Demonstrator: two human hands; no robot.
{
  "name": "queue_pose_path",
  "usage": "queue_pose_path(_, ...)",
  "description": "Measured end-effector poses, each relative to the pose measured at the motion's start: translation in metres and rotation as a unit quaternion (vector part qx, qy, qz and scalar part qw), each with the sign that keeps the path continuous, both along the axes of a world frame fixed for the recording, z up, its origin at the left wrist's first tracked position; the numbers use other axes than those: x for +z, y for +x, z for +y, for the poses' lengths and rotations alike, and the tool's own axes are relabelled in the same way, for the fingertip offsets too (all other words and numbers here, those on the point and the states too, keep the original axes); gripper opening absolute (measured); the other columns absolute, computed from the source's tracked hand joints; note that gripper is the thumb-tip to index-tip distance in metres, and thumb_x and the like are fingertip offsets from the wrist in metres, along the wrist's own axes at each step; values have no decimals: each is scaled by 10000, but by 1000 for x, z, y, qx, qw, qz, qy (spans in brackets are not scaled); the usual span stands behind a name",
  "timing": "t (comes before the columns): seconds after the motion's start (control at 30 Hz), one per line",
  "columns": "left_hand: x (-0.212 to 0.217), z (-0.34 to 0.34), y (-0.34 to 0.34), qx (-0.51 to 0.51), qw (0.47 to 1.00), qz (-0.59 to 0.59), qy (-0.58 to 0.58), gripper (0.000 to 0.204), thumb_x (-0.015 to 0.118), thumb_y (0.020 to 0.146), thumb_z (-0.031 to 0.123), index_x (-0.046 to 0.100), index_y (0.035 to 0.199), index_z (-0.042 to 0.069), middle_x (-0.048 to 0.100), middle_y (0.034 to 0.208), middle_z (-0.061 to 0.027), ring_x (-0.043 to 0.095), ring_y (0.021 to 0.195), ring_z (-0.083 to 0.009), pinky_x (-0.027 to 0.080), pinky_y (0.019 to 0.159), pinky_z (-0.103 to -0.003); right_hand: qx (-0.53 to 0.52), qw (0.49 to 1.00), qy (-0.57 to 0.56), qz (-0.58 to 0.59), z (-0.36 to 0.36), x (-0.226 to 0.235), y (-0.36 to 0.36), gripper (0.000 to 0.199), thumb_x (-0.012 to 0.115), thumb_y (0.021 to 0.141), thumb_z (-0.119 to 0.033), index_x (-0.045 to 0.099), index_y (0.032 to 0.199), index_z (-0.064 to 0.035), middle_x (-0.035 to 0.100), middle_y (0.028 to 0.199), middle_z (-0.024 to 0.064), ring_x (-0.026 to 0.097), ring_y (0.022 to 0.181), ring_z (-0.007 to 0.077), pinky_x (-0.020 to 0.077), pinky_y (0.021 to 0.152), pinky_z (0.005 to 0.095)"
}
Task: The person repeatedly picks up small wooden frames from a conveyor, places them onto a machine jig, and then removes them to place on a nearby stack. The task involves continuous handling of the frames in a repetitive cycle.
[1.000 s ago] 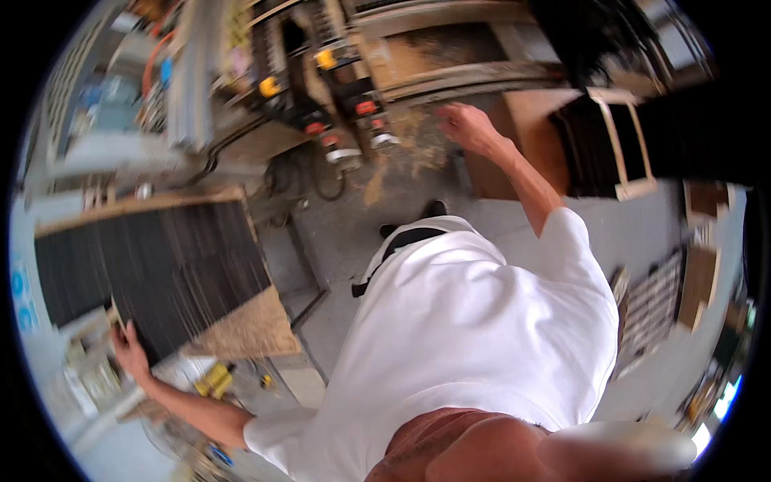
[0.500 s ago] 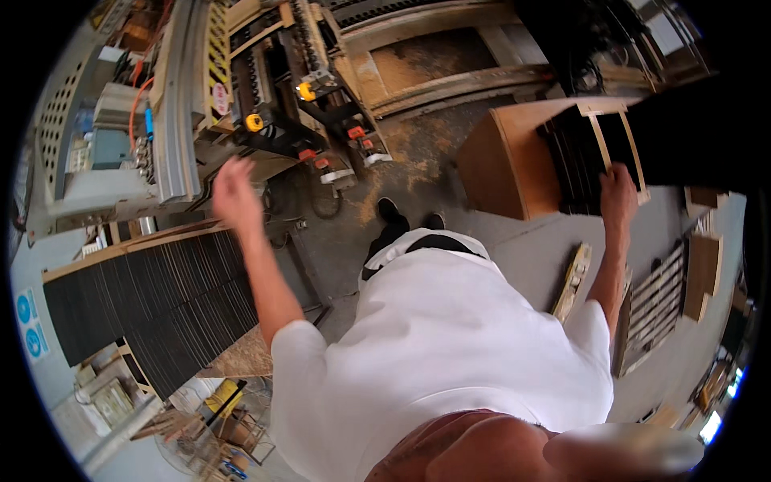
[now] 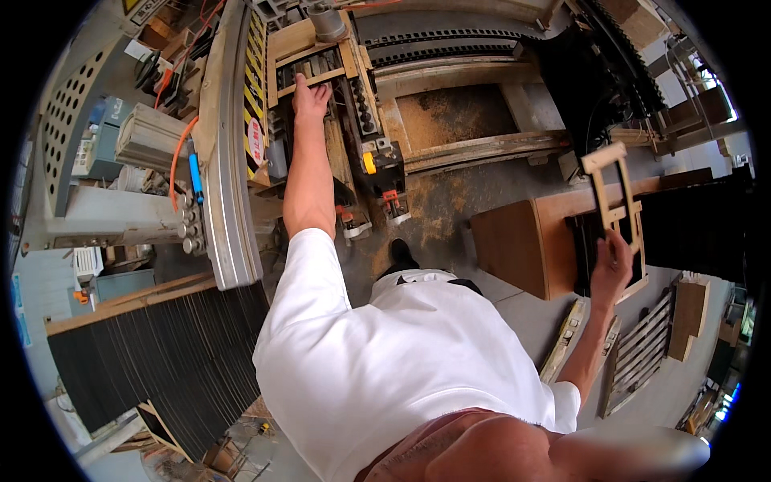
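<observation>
A rectangular pale wood frame [image 3: 350,58] lies on the black-railed bed of the woodworking machine [image 3: 255,80], ahead and to the left. At its near bar is my left hand [image 3: 310,103], fingers closed about the bar; the grip is partly hidden. Out to the right, my right hand [image 3: 613,269] pinches the lower end of a second wooden frame [image 3: 600,189], holding it tilted up. Behind this raised frame, another wooden frame [image 3: 640,251] rests on a dark stack on top of a brown wooden box [image 3: 514,241].
A large pile of black-edged panels [image 3: 152,345] stands at the lower left. Yellow and red clamp parts [image 3: 370,163] jut from the machine's near end. Sawdust [image 3: 438,209] covers the floor ahead. Slatted wood [image 3: 642,353] lies to the right.
My left hand has reached forward onto the frame in the machine. My right hand has raised a frame off the dark stack. My body has moved nearer the machine.
</observation>
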State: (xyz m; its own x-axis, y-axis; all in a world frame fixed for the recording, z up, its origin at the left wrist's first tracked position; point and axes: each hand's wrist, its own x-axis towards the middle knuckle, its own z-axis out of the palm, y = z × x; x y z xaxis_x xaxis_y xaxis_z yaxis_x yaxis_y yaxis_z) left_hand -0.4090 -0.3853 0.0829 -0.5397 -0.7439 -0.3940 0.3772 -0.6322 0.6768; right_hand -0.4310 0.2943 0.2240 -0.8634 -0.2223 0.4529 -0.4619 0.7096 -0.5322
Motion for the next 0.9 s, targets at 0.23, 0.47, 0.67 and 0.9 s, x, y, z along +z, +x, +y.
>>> queue_pose_path(0.23,-32,4,22,67,994,60,58,311,561,960,189,480,1223,45,494,1226,-124,479,1174,-293,431,1028,-512,282,958,22,42,-207,3,-31,205,690,758,13,664,958,-28,666,978,120,613,909,300,503,789,364)
queue_pose_path(0.47,-28,162,155,-14,995,66,76,254,561,959,205,553,1187,92,595,1131,-66,559,1084,-230,455,978,-432,487,864,58,110,-413,-56,-52,180,670,783,-123,684,961,-97,665,951,54,596,885,273,513,765,382)
queue_pose_path(0.67,1,256,239,27,996,57,69,226,562,956,155,563,1172,92,605,1135,-64,583,1134,-258,507,926,-419,578,794,94,163,-534,-118,-46,308,624,776,-76,675,1076,-126,662,964,50,564,896,265,447,805,392)
queue_pose_path(0.9,5,336,271,126,989,6,72,253,555,952,125,543,1199,71,606,1151,-85,600,1100,-242,533,890,-398,563,767,197,238,-578,-117,-64,348,652,783,-119,669,1129,-148,680,986,31,563,974,222,397,843,366)
